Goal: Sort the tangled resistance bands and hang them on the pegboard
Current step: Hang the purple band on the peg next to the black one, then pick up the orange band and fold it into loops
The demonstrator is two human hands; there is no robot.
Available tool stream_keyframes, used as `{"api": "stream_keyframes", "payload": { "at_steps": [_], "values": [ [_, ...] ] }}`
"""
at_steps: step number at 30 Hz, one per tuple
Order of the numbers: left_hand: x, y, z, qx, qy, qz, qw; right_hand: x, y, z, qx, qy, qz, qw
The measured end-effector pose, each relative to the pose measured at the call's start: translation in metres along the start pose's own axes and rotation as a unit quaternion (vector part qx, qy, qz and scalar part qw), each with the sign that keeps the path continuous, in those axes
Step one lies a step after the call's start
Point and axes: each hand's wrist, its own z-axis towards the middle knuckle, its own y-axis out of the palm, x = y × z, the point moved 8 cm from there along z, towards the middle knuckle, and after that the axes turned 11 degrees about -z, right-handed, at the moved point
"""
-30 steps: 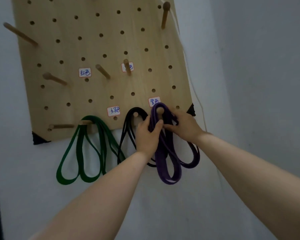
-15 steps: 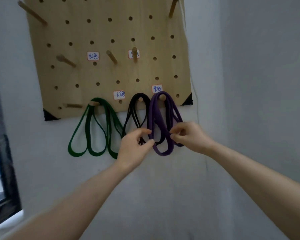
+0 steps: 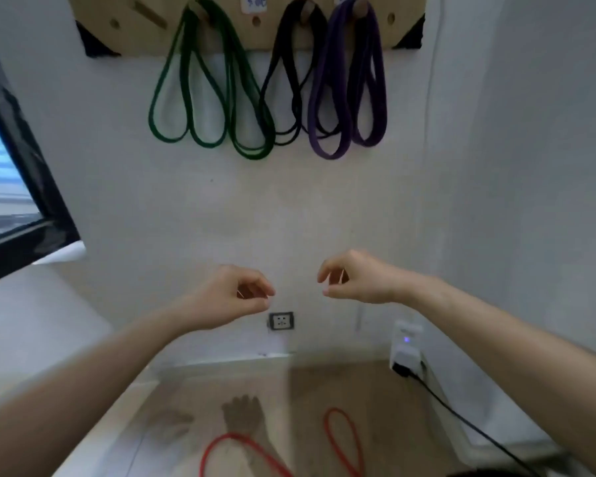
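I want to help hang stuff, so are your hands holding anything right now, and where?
Nothing. The left hand and the right hand are loosely curled and empty, below the purple rubber loop bands hanging on the wooden pegboard.

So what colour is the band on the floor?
Red: the thin rubber floor band shows best in the head view.

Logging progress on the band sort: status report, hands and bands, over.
Left hand, right hand empty, loosely curled, below pegboard. Green bands, black bands, purple bands hung. Red band on floor, not yet hung. Nothing in the way.
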Motion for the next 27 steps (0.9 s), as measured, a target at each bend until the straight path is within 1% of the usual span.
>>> {"api": "stream_keyframes", "payload": {
  "at_steps": [3,6,8,10,14,16,18,20,22,24,25,27],
  "values": [
    [-0.062,0.042,-0.037,-0.016,-0.054,-0.022,0.998,-0.002,0.078,-0.004,-0.116,-0.004,-0.052,0.992],
    [-0.124,0.091,-0.079,-0.027,-0.117,-0.069,0.990,-0.003,0.154,-0.011,-0.187,0.002,-0.069,0.980],
    [-0.157,0.123,-0.106,-0.023,-0.150,-0.079,0.985,-0.001,0.203,-0.018,-0.220,0.010,-0.063,0.973],
    [-0.185,0.155,-0.132,-0.023,-0.180,-0.088,0.980,0.004,0.249,-0.029,-0.245,0.025,-0.053,0.968],
    [-0.226,0.225,-0.181,-0.058,-0.230,-0.113,0.965,0.011,0.343,-0.066,-0.293,0.056,-0.011,0.954],
    [-0.239,0.260,-0.206,-0.092,-0.261,-0.096,0.956,0.014,0.393,-0.092,-0.321,0.079,0.017,0.944],
    [-0.255,0.295,-0.231,-0.134,-0.291,-0.060,0.945,0.015,0.436,-0.119,-0.352,0.084,0.032,0.932],
    [-0.269,0.325,-0.251,-0.172,-0.310,-0.028,0.935,0.019,0.470,-0.141,-0.372,0.088,0.025,0.924],
    [-0.277,0.343,-0.266,-0.200,-0.309,0.020,0.930,0.022,0.489,-0.156,-0.377,0.086,-0.001,0.922],
    [-0.280,0.356,-0.274,-0.220,-0.302,0.038,0.927,0.026,0.503,-0.166,-0.383,0.078,-0.043,0.920],
    [-0.280,0.361,-0.275,-0.228,-0.301,0.042,0.925,0.029,0.509,-0.169,-0.382,0.074,-0.065,0.919],
    [-0.281,0.365,-0.273,-0.212,-0.296,0.045,0.930,0.032,0.517,-0.170,-0.362,0.060,-0.093,0.925]
  ]
}}
